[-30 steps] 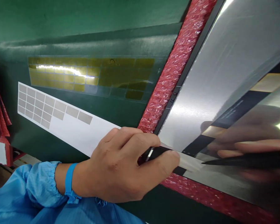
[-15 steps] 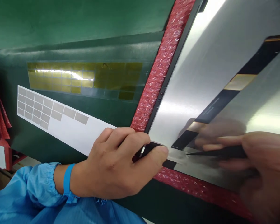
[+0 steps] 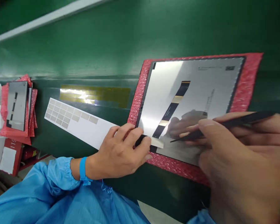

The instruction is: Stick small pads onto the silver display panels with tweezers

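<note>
A display panel [image 3: 196, 90] with a silver back lies on a red bubble-wrap sheet [image 3: 254, 71]. A dark flex cable [image 3: 170, 110] with gold bands runs slantwise across it. My left hand [image 3: 121, 152] is curled at the panel's lower left corner, its fingers at the edge and thumb low beside a black part. A pale strip [image 3: 157, 142] lies by the thumb. My right hand [image 3: 242, 149], partly blurred, grips black tweezers [image 3: 191, 135] whose fine tip points at the panel just right of the strip. I cannot tell whether the tip touches.
A white sheet of grey rectangular stickers [image 3: 81, 130] reaches under my left hand. Behind it lies a strip of yellow film labels [image 3: 95, 95]. At far left, a similar panel [image 3: 17, 105] sits on stacked red bubble wrap above a red box [image 3: 11, 155]. The table [image 3: 107, 56] is green.
The view has pulled back, so the whole panel and the stack at left now show. The tweezers' tip has moved off the strip to its right. My left hand stays at the corner.
</note>
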`<state>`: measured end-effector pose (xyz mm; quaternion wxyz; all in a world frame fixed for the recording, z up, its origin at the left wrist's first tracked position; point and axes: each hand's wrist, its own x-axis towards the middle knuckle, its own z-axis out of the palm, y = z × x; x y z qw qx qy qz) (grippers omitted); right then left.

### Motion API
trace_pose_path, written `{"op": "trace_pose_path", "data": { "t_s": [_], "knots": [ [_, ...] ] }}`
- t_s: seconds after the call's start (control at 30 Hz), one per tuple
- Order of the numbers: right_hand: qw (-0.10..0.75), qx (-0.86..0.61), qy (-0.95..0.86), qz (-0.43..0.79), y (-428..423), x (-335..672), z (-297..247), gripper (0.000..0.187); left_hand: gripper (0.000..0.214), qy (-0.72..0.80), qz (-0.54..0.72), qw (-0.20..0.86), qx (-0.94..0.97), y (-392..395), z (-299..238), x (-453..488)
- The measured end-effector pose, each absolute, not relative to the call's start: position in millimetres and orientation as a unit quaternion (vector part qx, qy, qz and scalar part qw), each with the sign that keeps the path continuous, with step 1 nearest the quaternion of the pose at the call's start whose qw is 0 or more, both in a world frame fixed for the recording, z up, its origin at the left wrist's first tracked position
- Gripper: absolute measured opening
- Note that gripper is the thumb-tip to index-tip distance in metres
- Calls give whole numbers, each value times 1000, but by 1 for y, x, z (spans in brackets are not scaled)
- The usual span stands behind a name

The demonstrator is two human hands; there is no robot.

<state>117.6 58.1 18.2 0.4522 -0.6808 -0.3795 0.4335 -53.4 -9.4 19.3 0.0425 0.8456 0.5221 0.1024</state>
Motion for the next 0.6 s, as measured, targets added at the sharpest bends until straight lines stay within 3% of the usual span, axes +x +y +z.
{"op": "trace_pose_path", "data": {
  "t_s": [0.23, 0.6],
  "knots": [
    [532, -622, -338, 464, 67, 121, 4, 22, 61, 502, 41, 11, 864, -14, 15, -34],
    [541, -611, -328, 476, 65, 120, 0, 23, 63, 547, -28, -16, 836, -36, 24, -36]
  ]
}}
